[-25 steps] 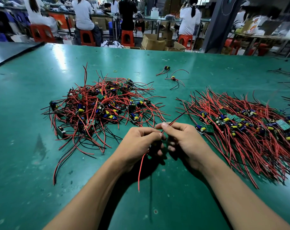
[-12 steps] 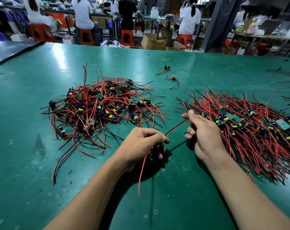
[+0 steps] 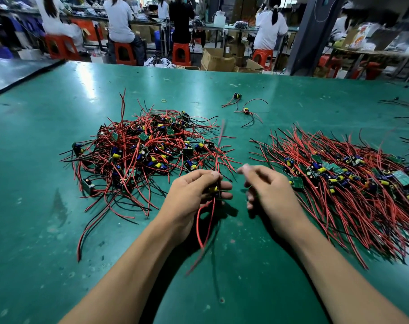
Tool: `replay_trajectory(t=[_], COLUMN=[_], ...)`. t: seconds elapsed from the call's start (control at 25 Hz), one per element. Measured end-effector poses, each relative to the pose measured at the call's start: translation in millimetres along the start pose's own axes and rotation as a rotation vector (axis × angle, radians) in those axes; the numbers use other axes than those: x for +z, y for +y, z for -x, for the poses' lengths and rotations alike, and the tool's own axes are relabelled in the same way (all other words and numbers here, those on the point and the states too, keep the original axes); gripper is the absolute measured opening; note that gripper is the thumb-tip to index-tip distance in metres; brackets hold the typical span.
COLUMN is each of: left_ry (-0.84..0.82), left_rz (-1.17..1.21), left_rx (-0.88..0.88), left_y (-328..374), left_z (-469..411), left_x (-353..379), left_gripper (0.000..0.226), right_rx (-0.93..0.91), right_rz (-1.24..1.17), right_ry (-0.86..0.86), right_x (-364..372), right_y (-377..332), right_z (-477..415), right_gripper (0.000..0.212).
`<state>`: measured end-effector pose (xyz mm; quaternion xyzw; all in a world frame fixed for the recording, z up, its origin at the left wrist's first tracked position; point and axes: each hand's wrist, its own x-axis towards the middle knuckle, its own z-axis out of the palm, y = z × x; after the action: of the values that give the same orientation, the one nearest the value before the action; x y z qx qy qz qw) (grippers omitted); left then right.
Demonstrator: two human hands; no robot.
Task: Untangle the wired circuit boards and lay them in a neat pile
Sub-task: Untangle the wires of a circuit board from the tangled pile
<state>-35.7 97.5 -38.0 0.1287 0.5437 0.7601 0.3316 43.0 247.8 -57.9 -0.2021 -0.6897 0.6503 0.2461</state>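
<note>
A tangled heap of wired circuit boards (image 3: 142,148), with red and black leads, lies on the green table (image 3: 35,242) at the left. To the right, a combed pile of boards (image 3: 339,181) has its wires fanned toward me. My left hand (image 3: 194,192) is closed around one wired circuit board (image 3: 214,189) with a yellow capacitor; its red wires stick up past the thumb and hang below the palm. My right hand (image 3: 266,185) hovers just right of it, blurred, fingers apart, holding nothing.
Two loose wired parts (image 3: 245,111) lie farther back on the table, near a small yellow rubber band (image 3: 164,100). More black wires lie at the right edge (image 3: 407,118). Beyond the table, people sit on red stools beside cardboard boxes.
My right hand has let go of the red wire and come back from the right pile toward the left hand. The freed wire now stands upward from the left hand.
</note>
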Motion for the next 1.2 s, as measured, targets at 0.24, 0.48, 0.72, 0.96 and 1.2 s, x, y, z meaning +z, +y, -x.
replay_trajectory(t=[0.24,0.48,0.72,0.96,1.2], left_ry=[0.044,0.053,0.082,0.023,-0.110], left_rz=[0.149,0.057,0.117,0.107,-0.078], left_rx=[0.029,0.078,0.115,0.106,0.137], left_y=[1,-4,-5,-9,-10], left_z=[0,0,2,3,5], left_x=[3,1,4,2,-3], left_gripper=[0.016,0.029,0.036,0.038,0.038], right_rx=[-0.188,-0.265,-0.017,0.157,0.181], right_rz=[0.365,0.312,0.021,-0.235,-0.364], right_ry=[-0.233,-0.131,-0.039,0.061,0.031], right_x=[23,31,42,40,28], right_y=[0,-7,-10,-16,-21], right_z=[21,26,24,19,14], right_gripper=[0.025,0.041,0.037,0.031,0.032])
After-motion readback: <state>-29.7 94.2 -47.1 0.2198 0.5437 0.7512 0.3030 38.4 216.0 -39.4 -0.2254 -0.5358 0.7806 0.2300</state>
